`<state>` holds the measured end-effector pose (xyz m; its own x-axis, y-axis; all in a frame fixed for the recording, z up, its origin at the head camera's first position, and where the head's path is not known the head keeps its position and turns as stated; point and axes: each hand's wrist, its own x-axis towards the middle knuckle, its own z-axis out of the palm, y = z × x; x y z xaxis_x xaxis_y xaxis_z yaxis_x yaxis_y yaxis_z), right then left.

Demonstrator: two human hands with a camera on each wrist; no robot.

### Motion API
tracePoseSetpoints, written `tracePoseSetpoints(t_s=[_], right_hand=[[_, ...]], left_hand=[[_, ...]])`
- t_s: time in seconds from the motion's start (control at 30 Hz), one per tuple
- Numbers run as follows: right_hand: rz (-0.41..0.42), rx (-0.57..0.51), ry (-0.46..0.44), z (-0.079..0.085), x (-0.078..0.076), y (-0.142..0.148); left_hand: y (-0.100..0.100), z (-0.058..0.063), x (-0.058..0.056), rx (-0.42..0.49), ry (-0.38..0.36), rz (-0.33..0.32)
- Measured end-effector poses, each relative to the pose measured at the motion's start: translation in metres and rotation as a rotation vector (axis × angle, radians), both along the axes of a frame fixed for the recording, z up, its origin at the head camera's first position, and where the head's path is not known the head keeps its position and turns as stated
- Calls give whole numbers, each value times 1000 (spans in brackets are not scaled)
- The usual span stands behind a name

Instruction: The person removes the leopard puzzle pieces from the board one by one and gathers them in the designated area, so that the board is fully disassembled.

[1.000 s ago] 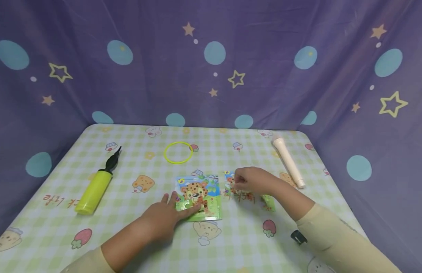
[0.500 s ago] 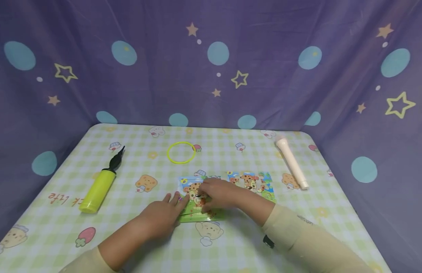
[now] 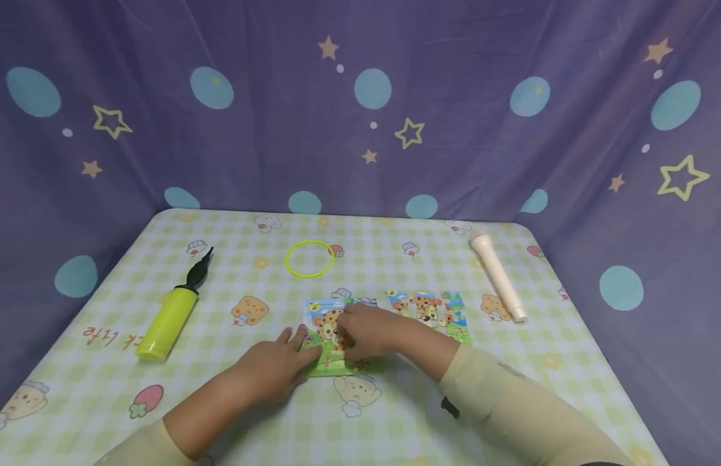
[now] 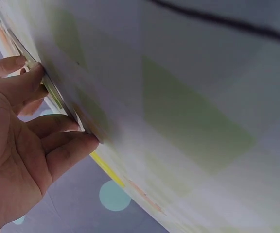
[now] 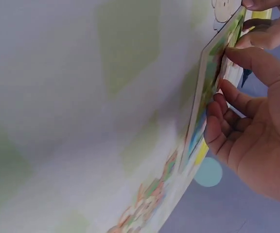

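Note:
A cartoon leopard jigsaw puzzle [image 3: 328,318] lies flat on the table, partly covered by both hands. My left hand [image 3: 271,367] rests at its left side, fingers extended, with the thumb on the picture and fingertips along the edge in the left wrist view. Over the puzzle's right half, my right hand [image 3: 372,331] bends its thumb and index finger down to the surface, pinching a puzzle piece mostly hidden by the fingers. The right wrist view shows those fingertips on the puzzle board [image 5: 202,92]. Loose puzzle pieces [image 3: 427,309] lie just to its right.
A yellow-green hand pump [image 3: 169,320] with a black nozzle lies at the left. Behind the puzzle is a yellow ring [image 3: 310,259]. A pale pink stick-like object [image 3: 499,275] lies at the right. The purple curtain [image 3: 360,175] hangs beyond the table's back edge.
My right hand has moved left from the loose pieces onto the puzzle, and has stayed there for the last half second. My left hand has remained at the puzzle's left side.

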<state>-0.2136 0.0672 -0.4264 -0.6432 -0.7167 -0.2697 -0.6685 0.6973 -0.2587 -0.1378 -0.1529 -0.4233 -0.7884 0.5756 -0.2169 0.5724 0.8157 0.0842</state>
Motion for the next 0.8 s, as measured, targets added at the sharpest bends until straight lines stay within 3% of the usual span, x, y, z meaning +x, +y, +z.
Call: tracePoseSetpoints(t_s=[0.17, 0.4, 0.5, 0.63, 0.8], right_hand=[[49, 51, 40, 1, 5, -2], [221, 90, 227, 4, 8, -5], [247, 119, 248, 3, 9, -11], [151, 66, 75, 4, 2, -7], [24, -161, -206, 7, -20, 18]], left_hand=[[-1, -2, 1, -11, 4, -3], [-1, 5, 2, -30, -17, 25], [-1, 5, 2, -18, -17, 23], [2, 3, 1, -16, -32, 30], [6, 3, -1, -29, -62, 54]])
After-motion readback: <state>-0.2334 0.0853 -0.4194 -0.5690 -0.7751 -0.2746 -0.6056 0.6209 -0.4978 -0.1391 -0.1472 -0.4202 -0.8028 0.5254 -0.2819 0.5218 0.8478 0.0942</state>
